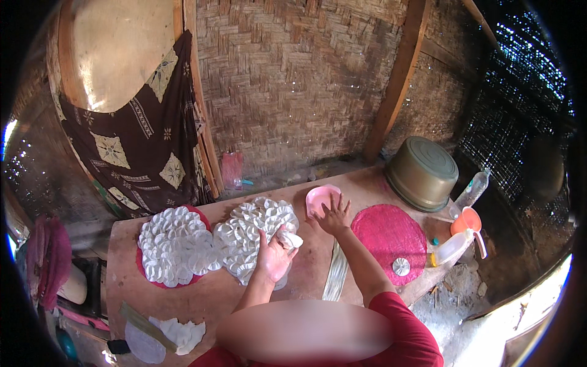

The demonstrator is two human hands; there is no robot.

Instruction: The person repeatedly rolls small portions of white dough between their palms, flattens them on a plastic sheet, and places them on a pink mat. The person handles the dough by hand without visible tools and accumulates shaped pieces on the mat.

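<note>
"Which step is this?"

"Handling a single white piece (290, 239), I'd judge. The left hand (273, 254) has it, palm turned up, thumb and fingers closed round it. The right hand (333, 220) spreads its fingers wide over the pink dish (316, 197) and grips nothing I can see."

"Is it touching the dish?"

"The fingers overlap it, but contact I cannot tell, nor what the dish holds."

"And what does the next move call for?"

"A light left grip, I think, so the piece isn't crushed, and the right fingers narrowing if they're to pick anything up."

"What's the stuff like?"

"The piece looks soft and crumpled. The left heap (173, 246) and middle heap (259, 221) are thin, overlapping white rounds, matte and petal-like, with the left one lying on a red base. At right, a lone disc (401, 266) with ridges fanning from its centre sits near the lower edge of the round red mat (384, 234)."

"Other surfaces?"

"A dull brown table (310, 269), a pale, streaked strip (335, 274) below the right hand, a smooth metal pot (420, 174) bottom up, and a woven wall (293, 92) behind."
</note>
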